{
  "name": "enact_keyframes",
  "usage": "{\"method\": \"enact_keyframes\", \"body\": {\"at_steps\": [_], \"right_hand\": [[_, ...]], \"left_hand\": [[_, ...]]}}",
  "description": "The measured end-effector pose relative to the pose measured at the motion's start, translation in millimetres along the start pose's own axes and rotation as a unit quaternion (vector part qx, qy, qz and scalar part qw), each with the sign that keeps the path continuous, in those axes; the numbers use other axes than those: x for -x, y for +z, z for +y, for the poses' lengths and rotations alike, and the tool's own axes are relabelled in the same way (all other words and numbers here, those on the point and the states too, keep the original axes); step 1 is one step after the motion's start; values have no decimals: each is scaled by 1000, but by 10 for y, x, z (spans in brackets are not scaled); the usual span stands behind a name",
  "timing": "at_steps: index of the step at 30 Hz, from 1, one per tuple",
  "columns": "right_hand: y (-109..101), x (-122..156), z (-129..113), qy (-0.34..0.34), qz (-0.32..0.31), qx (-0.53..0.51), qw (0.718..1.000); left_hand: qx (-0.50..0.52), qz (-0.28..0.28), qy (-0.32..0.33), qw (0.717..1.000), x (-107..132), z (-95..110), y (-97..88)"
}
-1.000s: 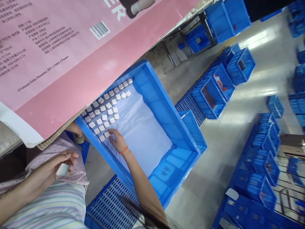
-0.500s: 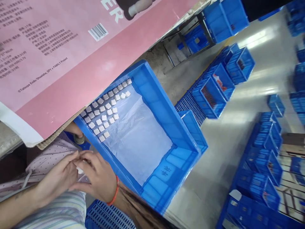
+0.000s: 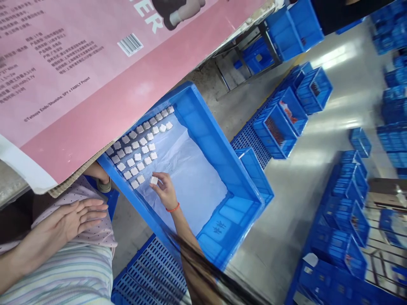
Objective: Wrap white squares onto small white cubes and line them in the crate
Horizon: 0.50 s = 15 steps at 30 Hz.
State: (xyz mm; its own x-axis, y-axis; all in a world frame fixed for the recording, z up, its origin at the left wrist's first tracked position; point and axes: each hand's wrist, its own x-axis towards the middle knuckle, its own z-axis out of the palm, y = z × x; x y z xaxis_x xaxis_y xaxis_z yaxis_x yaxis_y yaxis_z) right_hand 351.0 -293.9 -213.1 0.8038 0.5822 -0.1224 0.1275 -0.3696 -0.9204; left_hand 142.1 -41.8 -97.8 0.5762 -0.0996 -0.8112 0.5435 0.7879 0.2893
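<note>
Between the thumb and fingers of my right hand [image 3: 165,192] is a small white block-like piece [image 3: 154,180], held just over the paper inside a large blue crate [image 3: 219,140]. Several similar white pieces [image 3: 137,157] lie in rows along the left side of the crate, on a pale paper sheet [image 3: 190,178]. The held piece is beside the end of the lowest row. My left hand [image 3: 71,220] is in front of my lap, outside the crate, palm turned up and fingers stretched out, with nothing in it. A red bracelet is on my right wrist.
A pink printed cardboard sheet [image 3: 104,101] covers the upper left and overhangs the crate's edge. Slatted blue plastic [image 3: 155,267] lies below the crate. More blue crates [image 3: 275,131] stand along the floor on the right. Dark hair strands hang across my right forearm.
My right hand has left my left hand and reached into the crate with the white piece. My left hand has opened and its fingers are now straight.
</note>
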Motion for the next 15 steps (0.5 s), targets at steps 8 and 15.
{"method": "enact_keyframes", "body": {"at_steps": [8, 15], "right_hand": [[118, -114, 411, -12, 51, 106, 993], [105, -58, 392, -25, 30, 173, 984]], "left_hand": [[65, 38, 9, 997, 35, -46, -111], [80, 19, 24, 996, 7, -101, -184]]}}
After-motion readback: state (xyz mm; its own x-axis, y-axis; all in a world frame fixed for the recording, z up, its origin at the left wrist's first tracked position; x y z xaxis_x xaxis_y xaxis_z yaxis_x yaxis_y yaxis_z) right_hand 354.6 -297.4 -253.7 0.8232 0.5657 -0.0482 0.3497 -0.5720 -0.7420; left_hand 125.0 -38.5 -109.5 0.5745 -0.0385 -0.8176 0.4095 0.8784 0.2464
